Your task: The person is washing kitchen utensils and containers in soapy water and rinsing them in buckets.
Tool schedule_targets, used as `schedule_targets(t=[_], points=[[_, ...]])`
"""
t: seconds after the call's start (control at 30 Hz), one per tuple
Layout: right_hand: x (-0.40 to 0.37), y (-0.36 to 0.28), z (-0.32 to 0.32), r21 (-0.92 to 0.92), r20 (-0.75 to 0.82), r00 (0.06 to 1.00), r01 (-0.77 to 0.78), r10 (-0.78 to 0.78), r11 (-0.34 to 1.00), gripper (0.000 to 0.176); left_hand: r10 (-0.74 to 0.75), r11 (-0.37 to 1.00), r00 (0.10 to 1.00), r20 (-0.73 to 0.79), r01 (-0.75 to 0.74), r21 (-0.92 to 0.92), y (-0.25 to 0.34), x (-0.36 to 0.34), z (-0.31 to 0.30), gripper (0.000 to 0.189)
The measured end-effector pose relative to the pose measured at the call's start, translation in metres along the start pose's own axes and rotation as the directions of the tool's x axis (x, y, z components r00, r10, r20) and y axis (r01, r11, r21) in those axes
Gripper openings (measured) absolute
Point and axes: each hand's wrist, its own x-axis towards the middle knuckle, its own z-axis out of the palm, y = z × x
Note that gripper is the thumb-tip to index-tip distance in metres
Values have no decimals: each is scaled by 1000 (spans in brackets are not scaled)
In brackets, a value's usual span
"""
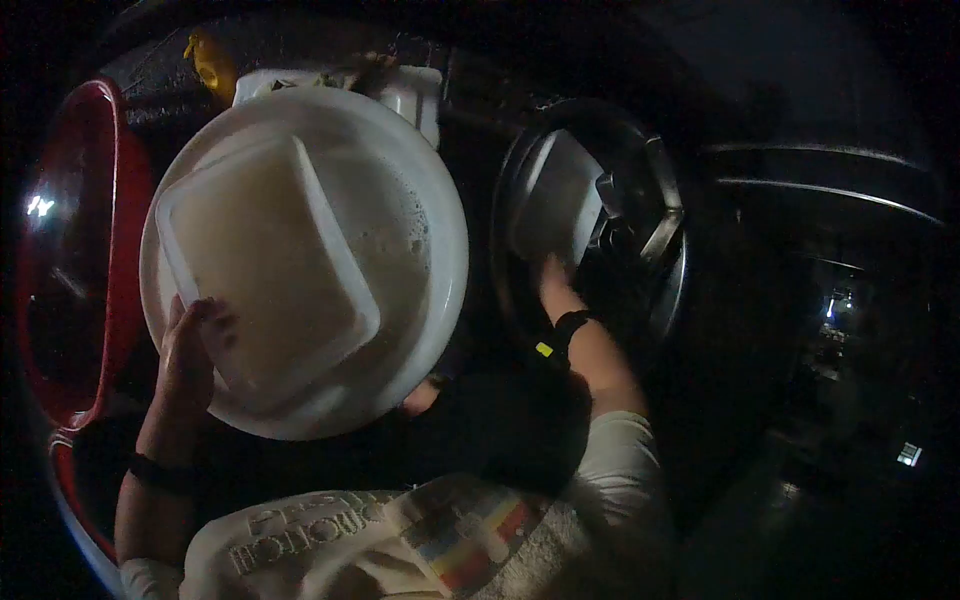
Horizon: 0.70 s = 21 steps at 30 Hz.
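A large white round basin (455, 225) holds cloudy water. In it lies a white rectangular plastic container (345, 255), tilted and partly under the water. My left hand (188, 335) grips the container's near left edge, with the thumb outside and the fingertips over the rim. To the right, my right hand (556, 275) reaches into a dark metal basin (683, 290). It touches the lower end of a smaller white container (562, 195) that leans inside. The right fingers are dim and mostly hidden, so their grip does not show.
A red tub (108, 250) stands at the far left. Behind the white basin are a yellow object (210, 68) and a white container (415, 95). Shiny metal pieces (660, 235) lie in the dark basin. Much of the right side is too dark to make out.
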Motion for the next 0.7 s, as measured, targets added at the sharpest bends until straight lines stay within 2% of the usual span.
schedule_targets(t=[0.1, 0.13, 0.2, 0.27, 0.33, 0.4, 0.47, 0.57, 0.67, 0.7], points=[[-2, 2, 3, -39, 50, 998, 40, -38, 998, 30, 1, 995, 999, 38, -5, 101, -4, 7, 1, 47], [-5, 4, -1, -37, 38, 998, 56, -55, 998, 29, 4, 991, 998, 56, -12, 134, -6, 9, 1, 48], [-23, 10, -15, 31, -52, 995, 92, -91, 995, 29, 5, 996, 999, 40, -9, 85, -4, 9, 7, 49], [-56, 15, -42, 170, -225, 965, 173, -133, 970, 23, 11, 998, 999, 37, -13, 65, -1, 8, 13, 50], [-86, 24, -66, 330, -102, 994, 6, 29, 944, 24, 19, 997, 999, 50, -23, 79, 0, 5, 14, 52], [-123, 39, -85, 715, -163, 985, 73, 64, 695, 24, 7, 995, 1000, 6, -8, 103, 2, -1, 19, 51], [-157, 54, -102, 653, -45, 990, -74, 136, 754, 23, 10, 995, 1000, 5, -10, 99, -1, -7, 17, 50], [-194, 85, -91, 697, -15, 990, -90, 140, 712, 22, 29, 997, 999, 45, -32, 77, -3, -10, 13, 48], [-224, 77, -99, 654, -29, 984, -113, 174, 748, 21, 61, 994, 995, 75, -67, 90, -5, -11, 10, 46], [-227, 86, -84, 599, -77, 983, -88, 167, 796, 21, 83, 992, 992, 97, -91, 85, -9, -7, 6, 47]])
